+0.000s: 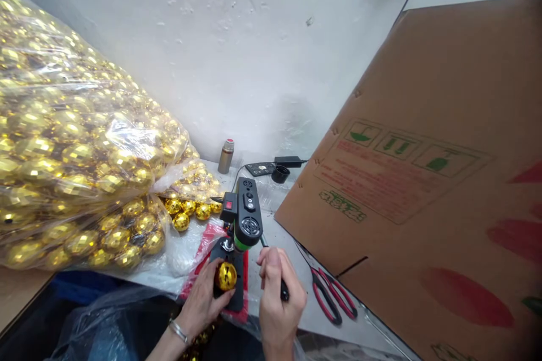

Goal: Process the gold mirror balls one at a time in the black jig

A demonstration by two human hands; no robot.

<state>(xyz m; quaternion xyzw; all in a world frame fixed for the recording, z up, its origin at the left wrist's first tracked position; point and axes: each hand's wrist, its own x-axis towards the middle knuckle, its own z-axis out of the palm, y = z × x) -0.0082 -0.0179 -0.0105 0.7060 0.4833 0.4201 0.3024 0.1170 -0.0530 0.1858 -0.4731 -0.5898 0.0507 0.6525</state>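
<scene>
My left hand (203, 296) grips a shiny gold faceted ball (227, 276) between thumb and fingers, just in front of a small black bench drill press (248, 214). The ball is over the black base plate (237, 302) of the machine. My right hand (280, 287) is closed around a black lever handle (284, 291) at the machine's right side. A red switch shows on the machine's left. Red plastic sheet (241, 314) lies under the base.
A large clear bag of gold balls (76, 163) fills the left, with several loose balls (181, 221) beside it. Red-handled scissors (334, 296) lie at right before a big cardboard box (423, 180). A bottle (226, 156), black cap (280, 174) and power adapter (288, 162) stand near the wall.
</scene>
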